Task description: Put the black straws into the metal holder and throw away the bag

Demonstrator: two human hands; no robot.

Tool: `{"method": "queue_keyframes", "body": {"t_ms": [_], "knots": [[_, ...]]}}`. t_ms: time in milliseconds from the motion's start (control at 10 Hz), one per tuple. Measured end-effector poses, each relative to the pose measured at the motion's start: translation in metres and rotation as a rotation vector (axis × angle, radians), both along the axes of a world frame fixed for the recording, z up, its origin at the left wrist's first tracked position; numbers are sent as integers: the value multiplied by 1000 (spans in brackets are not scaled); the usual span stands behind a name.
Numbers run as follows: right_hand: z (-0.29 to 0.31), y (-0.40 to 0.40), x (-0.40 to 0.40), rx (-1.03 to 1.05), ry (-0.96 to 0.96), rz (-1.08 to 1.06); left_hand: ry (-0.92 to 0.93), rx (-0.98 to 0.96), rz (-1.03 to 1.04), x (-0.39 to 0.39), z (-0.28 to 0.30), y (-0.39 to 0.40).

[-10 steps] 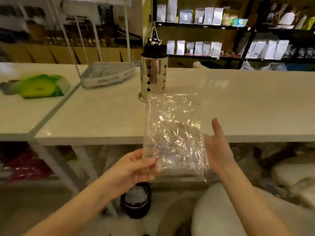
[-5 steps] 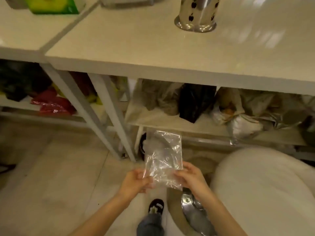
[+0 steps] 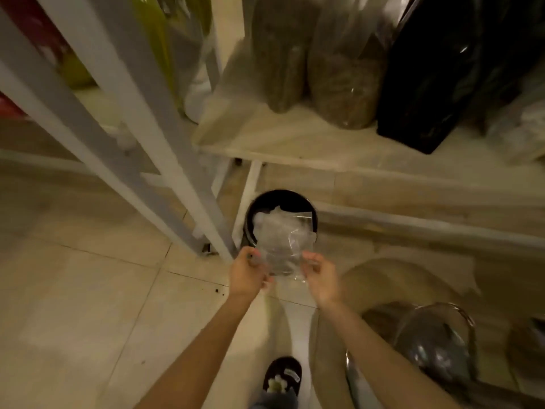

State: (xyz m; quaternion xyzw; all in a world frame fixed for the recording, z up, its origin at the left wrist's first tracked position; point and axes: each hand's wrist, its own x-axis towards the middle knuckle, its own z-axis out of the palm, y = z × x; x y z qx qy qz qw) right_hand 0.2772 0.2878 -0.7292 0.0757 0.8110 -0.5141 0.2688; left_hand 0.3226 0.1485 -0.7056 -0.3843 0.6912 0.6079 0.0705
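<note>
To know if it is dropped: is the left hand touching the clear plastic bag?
Touching. The head view shows the left hand pinching the clear plastic bag at its lower left edge.

One head-worn view, looking steeply down from above the black bin (image 3: 280, 202) on the floor; lower shelf (image 3: 324, 143) beyond it.

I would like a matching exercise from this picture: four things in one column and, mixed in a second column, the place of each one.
Things:
1. clear plastic bag
2. black bin
3. large black bag
4. shoe

Places:
A. on the low wooden shelf
B. on the floor tiles, at the bottom edge of the view
C. on the floor under the low shelf
D. held between the left hand and the right hand, above the bin

Pairs: 1-D, 2-C, 3-A, 4-B
</note>
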Motion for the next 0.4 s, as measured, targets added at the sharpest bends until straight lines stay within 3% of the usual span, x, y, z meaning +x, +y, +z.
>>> {"method": "queue_keyframes", "body": {"t_ms": [200,300,400], "knots": [[-73,-13,-39,-53,-209,55,6,185,85,-21,-94,-15],[-76,-8,-44,-70,-300,59,-45,307,70,-20,-104,-15],[-66,-7,-41,-79,-296,52,-123,308,7,-17,-86,-13]]}}
